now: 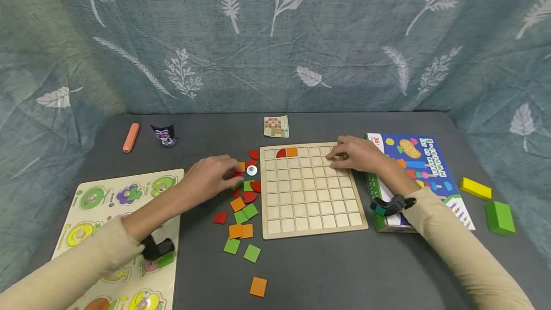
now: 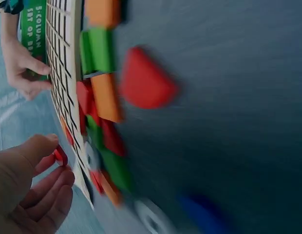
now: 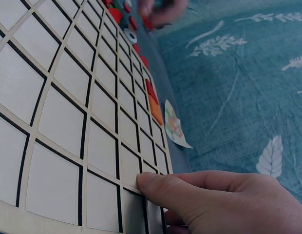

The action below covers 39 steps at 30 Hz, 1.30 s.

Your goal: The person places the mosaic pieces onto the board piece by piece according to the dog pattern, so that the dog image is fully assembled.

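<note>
My left hand (image 1: 211, 173) is over the loose tiles to the left of the wooden grid board (image 1: 314, 234). Between its thumb and fingers it pinches a small red tile (image 2: 60, 155), seen in the left wrist view. On the board's top row sit a red quarter-round tile (image 1: 281, 153) and, beside it, an orange square tile (image 1: 292, 151). At the board's upper right corner my right hand (image 1: 355, 152) grips the edge, thumb on the grid and fingers past the rim. Red tiles (image 1: 249, 197), green tiles (image 1: 250, 211) and a white ring (image 1: 251, 170) lie near the left hand.
A fruit puzzle board (image 1: 129, 178) lies at left, under the left forearm. The game box (image 1: 413, 157) is at right, beneath the right wrist. A small picture card (image 1: 276, 127) lies behind the grid. Yellow (image 1: 475, 188) and green blocks (image 1: 500, 218) stand far right.
</note>
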Each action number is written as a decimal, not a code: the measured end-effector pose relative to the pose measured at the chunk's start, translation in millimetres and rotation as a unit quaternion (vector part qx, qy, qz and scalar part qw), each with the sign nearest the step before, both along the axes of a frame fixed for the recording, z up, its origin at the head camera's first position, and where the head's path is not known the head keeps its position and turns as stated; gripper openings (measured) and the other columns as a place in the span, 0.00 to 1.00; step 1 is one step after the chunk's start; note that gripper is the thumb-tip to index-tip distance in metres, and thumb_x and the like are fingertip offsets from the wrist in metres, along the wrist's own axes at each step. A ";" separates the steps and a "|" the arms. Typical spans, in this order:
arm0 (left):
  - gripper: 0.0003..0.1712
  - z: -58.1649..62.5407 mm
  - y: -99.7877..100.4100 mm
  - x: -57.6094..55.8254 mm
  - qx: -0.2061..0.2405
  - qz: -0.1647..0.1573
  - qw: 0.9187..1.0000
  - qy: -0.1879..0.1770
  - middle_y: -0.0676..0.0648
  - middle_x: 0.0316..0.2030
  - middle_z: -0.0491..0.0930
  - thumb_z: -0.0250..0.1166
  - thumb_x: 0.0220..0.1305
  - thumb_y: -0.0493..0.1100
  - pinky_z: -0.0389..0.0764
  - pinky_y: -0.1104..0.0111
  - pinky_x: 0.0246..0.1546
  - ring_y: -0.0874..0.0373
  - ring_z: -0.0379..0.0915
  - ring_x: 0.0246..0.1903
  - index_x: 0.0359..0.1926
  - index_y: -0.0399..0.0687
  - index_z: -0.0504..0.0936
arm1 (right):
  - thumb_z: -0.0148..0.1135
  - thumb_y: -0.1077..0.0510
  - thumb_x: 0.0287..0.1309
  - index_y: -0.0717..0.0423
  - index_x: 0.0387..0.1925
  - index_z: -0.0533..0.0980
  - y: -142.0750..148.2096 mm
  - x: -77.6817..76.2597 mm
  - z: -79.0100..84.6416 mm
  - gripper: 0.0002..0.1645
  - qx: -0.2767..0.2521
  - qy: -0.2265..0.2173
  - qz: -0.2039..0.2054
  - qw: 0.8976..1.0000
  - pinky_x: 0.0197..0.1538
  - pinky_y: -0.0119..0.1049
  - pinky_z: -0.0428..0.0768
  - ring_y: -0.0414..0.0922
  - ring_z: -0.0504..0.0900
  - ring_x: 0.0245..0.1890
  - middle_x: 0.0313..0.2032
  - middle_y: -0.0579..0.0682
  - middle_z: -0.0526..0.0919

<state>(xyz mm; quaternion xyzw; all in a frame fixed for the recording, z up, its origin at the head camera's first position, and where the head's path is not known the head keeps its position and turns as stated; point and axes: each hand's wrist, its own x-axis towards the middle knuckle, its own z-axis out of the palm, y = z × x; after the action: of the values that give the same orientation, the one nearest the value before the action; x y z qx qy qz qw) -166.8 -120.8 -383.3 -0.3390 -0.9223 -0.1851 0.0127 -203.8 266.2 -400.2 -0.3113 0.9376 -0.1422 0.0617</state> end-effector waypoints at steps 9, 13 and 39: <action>0.06 -2.9 106.5 -60.1 -0.018 -0.107 0.994 -0.006 0.48 0.33 0.81 0.65 0.65 0.43 0.71 0.72 0.26 0.59 0.73 0.27 0.38 0.46 0.84 | 0.69 0.49 0.55 0.47 0.45 0.85 -0.6 -0.9 -1.2 0.15 -0.001 0.005 0.003 1.000 0.28 0.29 0.59 0.37 0.63 0.25 0.29 0.46 0.72; 0.06 -3.4 125.6 -69.2 -0.036 -0.125 0.992 0.009 0.47 0.33 0.81 0.65 0.64 0.43 0.70 0.72 0.25 0.59 0.73 0.27 0.39 0.46 0.83 | 0.69 0.49 0.55 0.47 0.44 0.85 -2.1 -2.2 -2.6 0.15 -0.003 0.010 0.007 1.000 0.29 0.29 0.59 0.37 0.62 0.25 0.28 0.46 0.72; 0.16 -3.3 134.2 -86.1 -0.045 -0.152 0.981 -0.116 0.49 0.52 0.81 0.61 0.66 0.41 0.78 0.68 0.41 0.58 0.77 0.43 0.54 0.49 0.82 | 0.70 0.49 0.53 0.46 0.43 0.86 -1.3 -1.2 -3.7 0.15 -0.005 0.026 0.011 1.000 0.26 0.28 0.58 0.36 0.62 0.24 0.28 0.45 0.72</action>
<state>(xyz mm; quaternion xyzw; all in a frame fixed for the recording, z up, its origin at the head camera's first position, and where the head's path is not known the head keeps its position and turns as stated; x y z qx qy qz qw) -252.9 13.4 -386.6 -0.4514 -0.8628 -0.1813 -0.1374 -205.1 264.9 -403.9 -0.3254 0.9347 -0.1378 0.0372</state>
